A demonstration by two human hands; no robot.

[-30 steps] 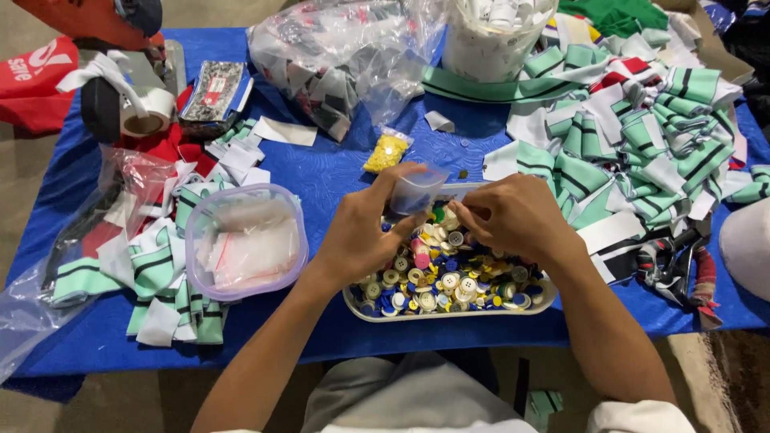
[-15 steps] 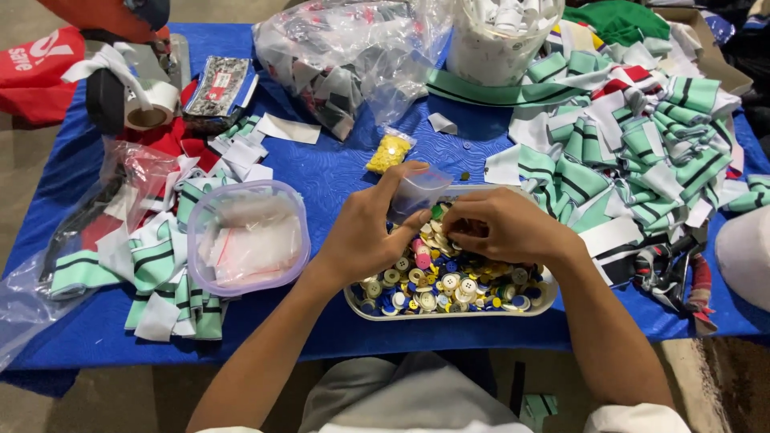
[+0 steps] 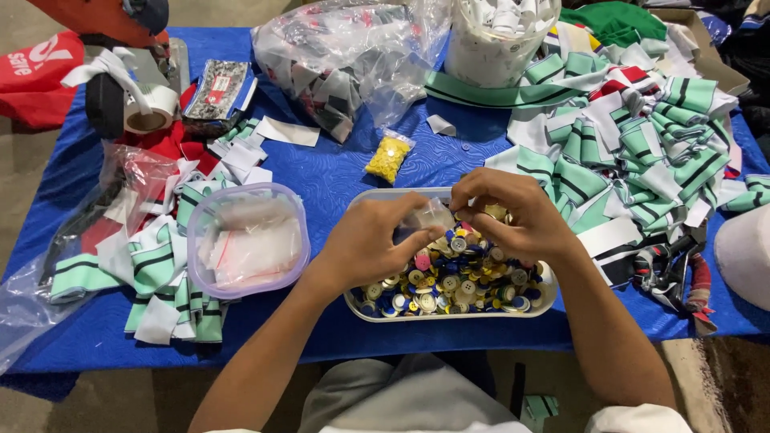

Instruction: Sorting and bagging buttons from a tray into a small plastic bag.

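1. The left hand (image 3: 365, 240) and the right hand (image 3: 513, 212) were close together over a tray (image 3: 449, 309) full of buttons (image 3: 453, 281).
2. Both hands pinched a small clear bag (image 3: 429, 216) between them. The left thumb and fingers pressed on its left side. The right fingers curled down and pressed on its top and right side.
3. The bag sat just above the buttons, near the far side of the tray.
4. The buttons were many colours: white, blue, yellow and pink.
5. The tray stood on a blue cloth (image 3: 337, 172), right in front of the person.
6. A clear tub (image 3: 247, 239) with little clear bags in it stood just left of the left hand.
7. Green and white strips (image 3: 634, 152) lay in a big heap to the right. More strips lay to the left, around the tub.
8. A small bag of yellow bits (image 3: 389, 156) lay on the cloth behind the tray.
9. A big clear sack (image 3: 345, 56) and a white bucket (image 3: 497, 40) stood at the far side.
10. A roll of white tape (image 3: 148, 108) lay at the far left.
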